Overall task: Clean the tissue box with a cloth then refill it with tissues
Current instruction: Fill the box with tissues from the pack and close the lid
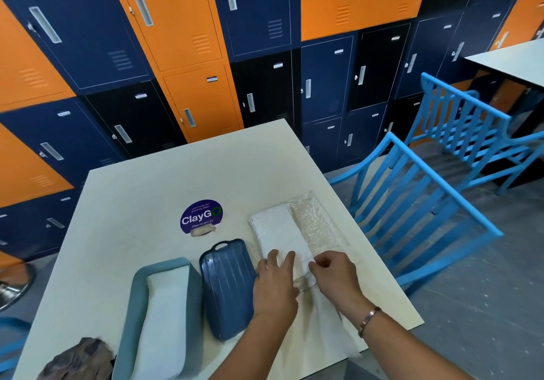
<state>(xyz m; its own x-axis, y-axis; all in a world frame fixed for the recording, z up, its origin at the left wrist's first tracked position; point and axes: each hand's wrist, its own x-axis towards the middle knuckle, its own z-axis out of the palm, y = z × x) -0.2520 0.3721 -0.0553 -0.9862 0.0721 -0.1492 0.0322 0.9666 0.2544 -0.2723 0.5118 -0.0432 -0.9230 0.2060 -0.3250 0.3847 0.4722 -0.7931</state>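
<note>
Tissue box (131, 320) sits open at the near edge of the worktop (147, 203), with a white stack of tissues (164, 320) lying inside. A crumpled cloth (78, 360) lies just left of the box, at the near corner. The ribbed blue lid (226, 285) lies flat just right of the box. Further right, past the lid, both hands are on a plastic-wrapped tissue pack (282, 232). The left hand (275, 285) presses flat on its near end, fingers spread. The right hand (335, 273) pinches the wrap with curled fingers. Beyond the box, a round purple sticker (201, 216) is stuck to the worktop. Blue chairs (412, 203) stand well right of the box. Orange and navy lockers (182, 41) line the wall behind.
</note>
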